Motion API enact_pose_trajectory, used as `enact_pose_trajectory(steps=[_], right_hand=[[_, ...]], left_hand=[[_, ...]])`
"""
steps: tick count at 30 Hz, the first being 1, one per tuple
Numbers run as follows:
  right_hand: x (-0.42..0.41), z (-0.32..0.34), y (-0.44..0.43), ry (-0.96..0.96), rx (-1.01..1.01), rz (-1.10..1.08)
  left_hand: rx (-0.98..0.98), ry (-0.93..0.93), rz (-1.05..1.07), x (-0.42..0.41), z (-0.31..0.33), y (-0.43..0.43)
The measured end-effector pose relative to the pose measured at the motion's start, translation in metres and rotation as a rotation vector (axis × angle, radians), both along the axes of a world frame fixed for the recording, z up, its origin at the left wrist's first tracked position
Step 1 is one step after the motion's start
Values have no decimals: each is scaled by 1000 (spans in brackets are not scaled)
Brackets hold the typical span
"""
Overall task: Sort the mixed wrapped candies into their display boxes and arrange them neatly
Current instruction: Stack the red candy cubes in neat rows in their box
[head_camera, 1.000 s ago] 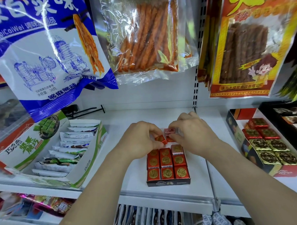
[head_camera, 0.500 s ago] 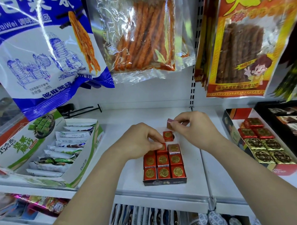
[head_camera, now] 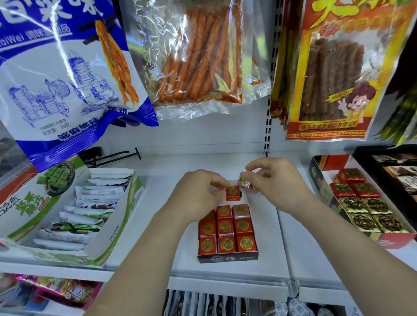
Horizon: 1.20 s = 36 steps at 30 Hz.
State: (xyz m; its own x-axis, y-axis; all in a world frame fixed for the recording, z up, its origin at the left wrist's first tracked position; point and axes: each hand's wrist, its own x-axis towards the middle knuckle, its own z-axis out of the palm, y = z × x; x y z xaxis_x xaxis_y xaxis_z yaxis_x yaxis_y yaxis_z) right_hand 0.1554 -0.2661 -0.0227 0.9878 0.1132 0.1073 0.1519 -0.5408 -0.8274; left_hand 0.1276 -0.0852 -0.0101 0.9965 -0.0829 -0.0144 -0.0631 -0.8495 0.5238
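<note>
White shop shelf (head_camera: 302, 249) runs across the view under hanging snack bags (head_camera: 198, 50). At its middle, near the front edge, stands a small dark display box (head_camera: 228, 257). Red candies are packed flush in it, three to a row, gold stamps facing up so they read at a glance. A pink candy (head_camera: 241, 211) sits at the far right of the filled rows, likely a stray among the reds. Both forearms reach in from the near edge, with the wrists over the box's far end. The left hand (head_camera: 197, 196) is curled, its thumb and forefinger pinching a loose red candy (head_camera: 233, 193) just beyond the rows, probably to square it into the next one. The right hand (head_camera: 278, 183) pinches a tilted pink-wrapped candy (head_camera: 244, 181) raised just beside that one, seemingly kept out for another box. A red box (head_camera: 395, 241) of red and gold candies lies well to the right.
</note>
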Motion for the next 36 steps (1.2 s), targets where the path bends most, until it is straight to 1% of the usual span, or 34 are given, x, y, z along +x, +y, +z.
enact_pose_trajectory(steps=[6, 9, 12, 18, 24, 29, 33, 36], right_hand=[[2, -6, -6, 89, 70, 1], [2, -8, -7, 139, 156, 14], [1, -8, -6, 179, 234, 61], [0, -5, -9, 221, 282, 86], [-5, 2, -10, 223, 306, 57], [-3, 1, -10, 242, 357, -7], [-2, 1, -10, 248, 376, -57], [-3, 1, -10, 260, 380, -51]], left_hand=[[118, -40, -28, 8, -4, -16], [131, -46, -25, 12, -3, -21], [202, -34, -43, 13, -2, -27], [307, -56, -60, 16, 1, -32], [302, -46, -71, 17, 2, -32], [369, -85, -84, 18, 2, -33], [358, -81, -72, 18, 1, -33], [344, -74, -61, 20, 0, -34]])
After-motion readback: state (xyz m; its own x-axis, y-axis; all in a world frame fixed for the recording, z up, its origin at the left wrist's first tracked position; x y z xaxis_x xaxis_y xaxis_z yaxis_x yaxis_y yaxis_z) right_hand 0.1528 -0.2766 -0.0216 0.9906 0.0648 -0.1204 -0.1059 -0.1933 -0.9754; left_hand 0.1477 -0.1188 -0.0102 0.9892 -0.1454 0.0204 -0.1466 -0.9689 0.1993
